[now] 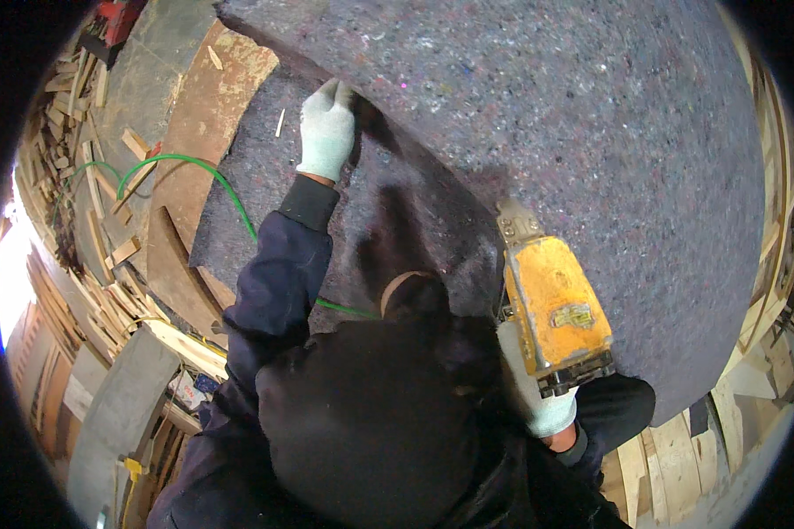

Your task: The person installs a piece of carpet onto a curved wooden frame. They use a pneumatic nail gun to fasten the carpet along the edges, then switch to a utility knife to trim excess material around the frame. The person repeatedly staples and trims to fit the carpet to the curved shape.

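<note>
My left hand (326, 128), in a pale knitted glove, is closed with its fingers pinching the edge of a grey speckled felt sheet (609, 115). This sheet lies over a second piece of the same felt (260, 159), and its raised edge runs diagonally down to the right. My gloved right hand (538, 401) is wrapped around a yellow staple gun (556, 300), partly hidden beneath its body. The gun's metal nose points away from me and meets the upper sheet near its edge. Whether the nose presses on the felt, I cannot tell.
A green air hose (190, 160) curves in from the left and passes under my left arm. Brown worn board (194, 115) shows beside the felt. Wood offcuts (93, 203) litter the floor at left, and wooden strips (772, 256) line the right. A curved grey panel (123, 414) stands lower left.
</note>
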Motion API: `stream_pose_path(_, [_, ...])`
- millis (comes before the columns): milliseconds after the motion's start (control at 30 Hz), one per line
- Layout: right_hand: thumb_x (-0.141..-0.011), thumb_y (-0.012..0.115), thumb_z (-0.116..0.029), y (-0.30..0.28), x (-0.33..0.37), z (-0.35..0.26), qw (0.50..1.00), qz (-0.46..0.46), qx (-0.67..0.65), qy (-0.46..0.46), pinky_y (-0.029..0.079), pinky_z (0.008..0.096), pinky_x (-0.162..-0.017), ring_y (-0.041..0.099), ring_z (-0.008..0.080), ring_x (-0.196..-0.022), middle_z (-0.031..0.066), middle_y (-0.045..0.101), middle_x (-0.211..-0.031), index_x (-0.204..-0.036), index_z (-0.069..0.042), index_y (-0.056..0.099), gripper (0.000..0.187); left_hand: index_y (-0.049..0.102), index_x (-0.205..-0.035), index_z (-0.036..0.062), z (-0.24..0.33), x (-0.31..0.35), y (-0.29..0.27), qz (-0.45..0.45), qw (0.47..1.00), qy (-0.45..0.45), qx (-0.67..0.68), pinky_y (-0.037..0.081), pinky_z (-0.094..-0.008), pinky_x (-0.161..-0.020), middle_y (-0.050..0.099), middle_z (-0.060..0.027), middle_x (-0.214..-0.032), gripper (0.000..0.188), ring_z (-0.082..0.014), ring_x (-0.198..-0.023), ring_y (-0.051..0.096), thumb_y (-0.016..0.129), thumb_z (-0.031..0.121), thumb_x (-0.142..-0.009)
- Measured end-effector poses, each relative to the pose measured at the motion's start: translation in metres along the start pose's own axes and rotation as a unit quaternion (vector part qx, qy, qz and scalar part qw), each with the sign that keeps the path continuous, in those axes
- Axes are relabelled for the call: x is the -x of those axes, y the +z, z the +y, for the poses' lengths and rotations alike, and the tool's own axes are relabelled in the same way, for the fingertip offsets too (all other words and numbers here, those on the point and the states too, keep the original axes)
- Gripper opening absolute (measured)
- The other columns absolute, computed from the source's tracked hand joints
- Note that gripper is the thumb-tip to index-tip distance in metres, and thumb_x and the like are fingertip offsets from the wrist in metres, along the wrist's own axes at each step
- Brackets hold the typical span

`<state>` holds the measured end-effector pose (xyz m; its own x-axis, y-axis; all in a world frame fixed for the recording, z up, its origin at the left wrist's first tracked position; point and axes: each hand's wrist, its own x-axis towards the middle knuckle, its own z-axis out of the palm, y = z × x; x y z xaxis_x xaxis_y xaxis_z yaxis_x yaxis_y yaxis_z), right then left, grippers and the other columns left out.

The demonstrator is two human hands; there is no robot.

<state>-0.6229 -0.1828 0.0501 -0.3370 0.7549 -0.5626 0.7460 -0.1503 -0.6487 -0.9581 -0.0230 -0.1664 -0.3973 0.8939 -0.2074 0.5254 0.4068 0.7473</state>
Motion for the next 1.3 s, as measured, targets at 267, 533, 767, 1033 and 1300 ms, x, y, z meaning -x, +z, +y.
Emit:
stream_pose_path(267, [-0.089, 0.071, -0.003, -0.004, -0.039, -0.021, 0.985, 0.119, 0.029, -0.122, 0.050, 0.0403, -0.099, 0.065, 0.0272, -0.115, 0.0097, 0.068, -0.126, -0.130, -0.008, 0.063, 0.043, 0.068, -0.100, -0.0044, 0.007, 0.002, -0.003, 0.017, 1.000, -0.016, 0.013, 0.049, -0.0410, -0.073, 0.069, -0.0223, -0.085, 0.031, -0.0328, -0.080, 0.068, 0.055, 0.023, -0.101])
stream_pose_path(533, [-0.084, 0.080, -0.007, -0.005, -0.088, -0.057, 0.986, 0.105, 0.024, -0.125, 0.053, 0.0375, -0.087, 0.069, 0.0253, -0.097, 0.0104, 0.071, -0.109, -0.116, -0.003, 0.065, 0.035, 0.068, -0.098, -0.0040, 0.000, 0.004, -0.002, 0.023, 0.998, -0.006, 0.052, 0.049, -0.0392, -0.071, 0.070, -0.0188, -0.083, 0.033, -0.0277, -0.076, 0.066, 0.054, 0.025, -0.102])
stream_pose_path(767, [-0.083, 0.076, -0.007, -0.002, -0.111, -0.081, 0.969, 0.149, 0.017, -0.198, 0.054, 0.0365, -0.081, 0.070, 0.0245, -0.091, 0.0087, 0.072, -0.104, -0.110, -0.005, 0.068, 0.029, 0.068, -0.105, -0.0041, -0.004, 0.005, 0.000, 0.048, 0.993, 0.001, 0.107, 0.050, -0.0390, -0.074, 0.071, -0.0218, -0.089, 0.032, -0.0302, -0.080, 0.067, 0.054, 0.024, -0.102])
stream_pose_path(1033, [-0.073, 0.073, -0.010, 0.014, -0.150, -0.107, 0.942, 0.212, -0.016, -0.260, 0.055, 0.0409, -0.068, 0.069, 0.0312, -0.078, 0.0073, 0.071, -0.094, -0.099, -0.010, 0.071, 0.027, 0.065, -0.096, -0.0050, -0.008, 0.004, -0.003, -0.013, 0.991, -0.056, 0.117, 0.048, -0.0376, -0.069, 0.066, -0.0155, -0.077, 0.031, -0.0205, -0.074, 0.061, 0.053, 0.022, -0.103])
stream_pose_path(1300, [-0.081, 0.071, -0.010, 0.024, -0.180, -0.137, 0.930, 0.225, 0.030, -0.289, 0.052, 0.0434, -0.069, 0.068, 0.0323, -0.081, 0.0092, 0.071, -0.095, -0.099, -0.011, 0.071, 0.018, 0.065, -0.097, -0.0011, -0.038, 0.007, 0.017, 0.014, 0.978, -0.015, 0.210, 0.049, -0.0437, -0.073, 0.066, -0.0246, -0.090, 0.026, -0.0404, -0.086, 0.066, 0.054, 0.022, -0.101])
